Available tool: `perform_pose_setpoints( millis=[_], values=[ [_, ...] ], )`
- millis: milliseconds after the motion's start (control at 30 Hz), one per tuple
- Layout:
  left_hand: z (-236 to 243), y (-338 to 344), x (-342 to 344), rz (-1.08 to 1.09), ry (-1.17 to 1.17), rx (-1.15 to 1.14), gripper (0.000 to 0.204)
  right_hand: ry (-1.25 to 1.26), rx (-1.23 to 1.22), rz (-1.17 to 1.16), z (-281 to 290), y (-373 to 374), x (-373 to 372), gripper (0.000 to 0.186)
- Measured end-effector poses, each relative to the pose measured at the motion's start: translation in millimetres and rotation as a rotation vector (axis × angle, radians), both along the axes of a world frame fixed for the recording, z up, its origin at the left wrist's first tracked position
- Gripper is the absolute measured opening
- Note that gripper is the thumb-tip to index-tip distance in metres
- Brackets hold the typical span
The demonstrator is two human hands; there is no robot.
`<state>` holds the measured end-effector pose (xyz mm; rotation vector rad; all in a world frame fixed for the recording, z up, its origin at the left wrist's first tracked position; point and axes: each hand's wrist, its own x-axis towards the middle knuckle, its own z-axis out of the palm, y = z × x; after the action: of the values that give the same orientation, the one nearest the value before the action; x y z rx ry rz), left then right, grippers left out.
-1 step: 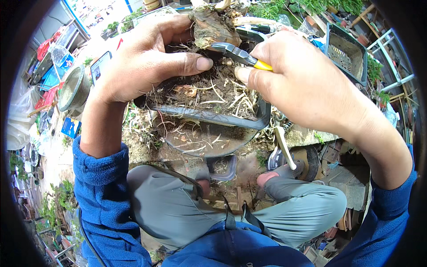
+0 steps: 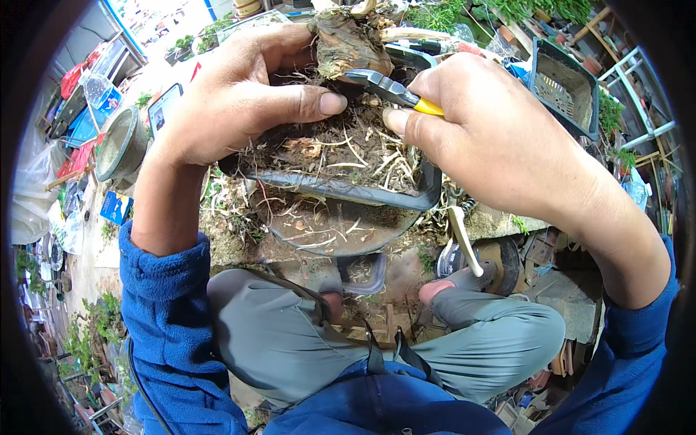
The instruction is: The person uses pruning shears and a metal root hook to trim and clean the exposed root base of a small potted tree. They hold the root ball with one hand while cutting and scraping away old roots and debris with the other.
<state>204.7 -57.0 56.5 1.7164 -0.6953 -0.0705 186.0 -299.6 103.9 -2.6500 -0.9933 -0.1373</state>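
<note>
1. We see our left hand (image 2: 239, 94) spread over the near left part of a dark rectangular plant tray (image 2: 341, 190). Its fingers curl round the far side of the root ball (image 2: 341, 148) and the thumb lies flat across the soil, so the hand clasps the root mass loosely rather than making a tight fist.
2. Our right hand (image 2: 500, 138) is closed on a pair of yellow-handled pliers (image 2: 391, 90). The fingers wrap the handles, and the dark metal nose points left toward the foot of the trunk.
3. We cannot tell whether the nose of the pliers is biting on anything; its tip lies against the soil just below the wood.
4. A thick, gnarled stump of trunk (image 2: 348, 40) rises from the far end of the root ball, between the two hands.
5. The root ball is a tangle of pale roots and dark soil, and it sits in the tray, which rests on a round dish (image 2: 326, 232) scattered with root trimmings.
6. Dish and tray stand on a rough stone worktop (image 2: 500, 225) just beyond our knees.
7. To the left on the worktop are a grey round pot (image 2: 119, 148) and a phone (image 2: 163, 109); an empty dark square pot (image 2: 565, 87) stands at far right.
</note>
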Motion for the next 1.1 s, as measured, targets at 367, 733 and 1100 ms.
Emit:
perform_pose_setpoints(
  millis=[367, 733, 1100],
  values=[
    [3.8, 4.8, -0.1, -0.053, 0.049, -0.013, 0.052, -0.448, -0.242, 0.136, -15.8, -20.4, 9.1, 0.016],
    [4.0, 7.3, 3.6, -0.051, 0.104, 0.038, 0.061, -0.541, -0.292, 0.18, -24.5, -37.9, 5.6, 0.016],
    [4.0, 6.8, 3.7, -0.03, 0.049, 0.076, 0.061, -0.201, -0.368, 0.03, 5.2, -55.2, -5.5, 0.017]
  ],
)
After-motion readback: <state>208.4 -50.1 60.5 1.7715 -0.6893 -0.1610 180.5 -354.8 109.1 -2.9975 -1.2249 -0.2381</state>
